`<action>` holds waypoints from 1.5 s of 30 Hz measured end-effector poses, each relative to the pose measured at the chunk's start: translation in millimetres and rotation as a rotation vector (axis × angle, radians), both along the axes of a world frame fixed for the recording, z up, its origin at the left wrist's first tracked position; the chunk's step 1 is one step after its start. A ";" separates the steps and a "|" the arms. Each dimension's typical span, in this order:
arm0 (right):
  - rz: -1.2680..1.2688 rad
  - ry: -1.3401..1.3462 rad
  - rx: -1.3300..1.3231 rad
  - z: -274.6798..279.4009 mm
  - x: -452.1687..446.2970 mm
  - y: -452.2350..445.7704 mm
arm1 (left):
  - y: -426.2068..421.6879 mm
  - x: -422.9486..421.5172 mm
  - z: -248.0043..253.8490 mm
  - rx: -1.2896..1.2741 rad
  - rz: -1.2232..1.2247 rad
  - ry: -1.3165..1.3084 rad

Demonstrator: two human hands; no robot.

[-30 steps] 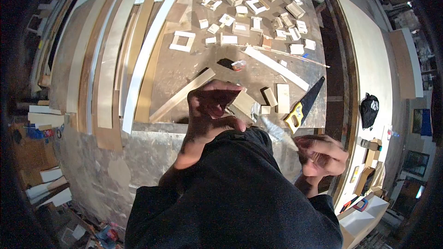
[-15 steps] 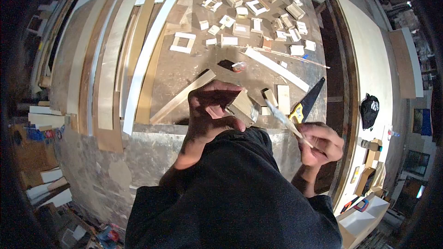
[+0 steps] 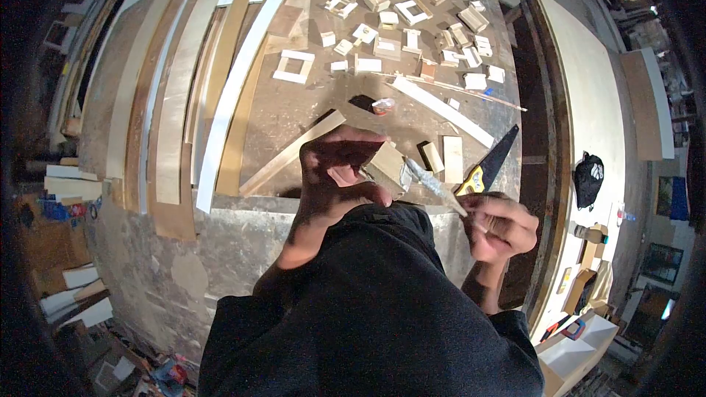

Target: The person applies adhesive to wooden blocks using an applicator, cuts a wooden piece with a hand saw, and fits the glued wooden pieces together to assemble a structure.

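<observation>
Left hand (image 3: 338,169): fingers and thumb curved apart to the width of the wood block (image 3: 386,167), gripping it from opposite sides.
Wood block: held above the worktop (image 3: 294,103), close to its near edge; outer end bears a whitish-grey patch.
Right hand (image 3: 500,228): fingers bent, thumb and fingertips pinched on the rear end of a slim tool (image 3: 435,186).
Slim tool: slanted toward the outer end of the block; front part coated whitish-grey; contact between tip and block cannot be told.
Saw (image 3: 498,156): lies by the right edge of the worktop, toward the near right corner; black blade directed away, yellow handle nearest the right hand.
Short offcuts (image 3: 452,159): lie between the block and the saw.
White strip (image 3: 441,112): lies obliquely beyond the offcuts, near end toward the right edge.
Batten (image 3: 294,153): lies obliquely left of the left hand, far end just beside it.
Long planks (image 3: 170,103): laid along the left side; several overhang the near edge.
Small wood parts (image 3: 386,45): scattered toward the far right corner.
Square frame (image 3: 289,77): flat, between planks and small parts.
</observation>
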State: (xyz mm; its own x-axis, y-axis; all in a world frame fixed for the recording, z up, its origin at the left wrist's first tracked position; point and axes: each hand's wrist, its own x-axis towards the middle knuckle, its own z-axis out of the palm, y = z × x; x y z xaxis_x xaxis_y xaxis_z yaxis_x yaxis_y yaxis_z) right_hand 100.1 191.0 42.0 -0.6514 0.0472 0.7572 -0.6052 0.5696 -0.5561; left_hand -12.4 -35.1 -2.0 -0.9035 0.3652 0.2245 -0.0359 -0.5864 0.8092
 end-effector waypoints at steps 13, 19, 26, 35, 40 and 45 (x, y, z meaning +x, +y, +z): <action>-0.037 -0.031 -0.155 -5.0 9.8 5.8 | 3.7 8.2 7.2 -0.164 0.055 -0.075; 0.063 -0.045 -0.217 -6.0 9.3 6.7 | 6.3 9.0 3.4 -0.017 0.017 0.030; 0.215 -0.174 -0.390 -18.7 12.2 10.0 | 10.8 10.0 5.6 -0.124 -0.003 -0.024; 0.226 -0.181 -0.881 -36.8 19.3 22.6 | 13.9 14.1 2.0 -0.026 -0.034 0.006; 0.046 -0.130 -0.460 -23.8 18.5 28.4 | 20.1 19.6 6.6 -0.150 0.022 -0.076; 0.074 -0.056 -0.283 -12.0 17.0 37.4 | 23.6 16.7 2.4 -0.057 -0.078 -0.023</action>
